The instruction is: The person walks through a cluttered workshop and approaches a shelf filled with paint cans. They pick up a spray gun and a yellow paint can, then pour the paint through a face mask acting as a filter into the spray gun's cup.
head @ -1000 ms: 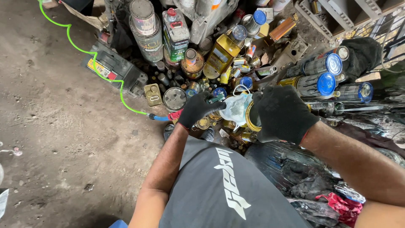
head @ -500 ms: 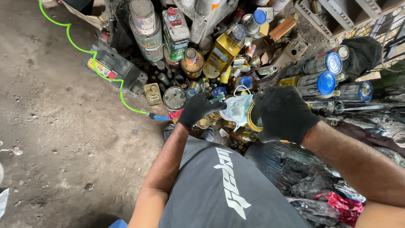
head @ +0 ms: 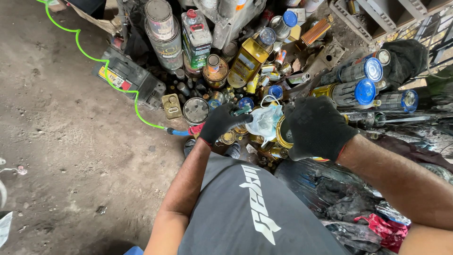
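A crumpled, pale blue-white plastic bag (head: 264,120) sits between the two black-gloved hands, over a gold-rimmed round tin (head: 283,133). The left hand (head: 222,122) pinches the bag's edge with curled fingers; the right hand (head: 317,126) closes over the tin's rim. Beyond the right hand lie three blue-capped ribbed bottles (head: 355,92).

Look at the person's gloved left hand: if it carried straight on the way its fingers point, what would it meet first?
The left hand points right, toward the pale crumpled plastic bag. That bag seems to come first, almost at the fingertips, though depth is hard to judge from above.

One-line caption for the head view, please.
Gloved left hand and right hand work at a crumpled plastic bag and yellow tin amid piled cans.
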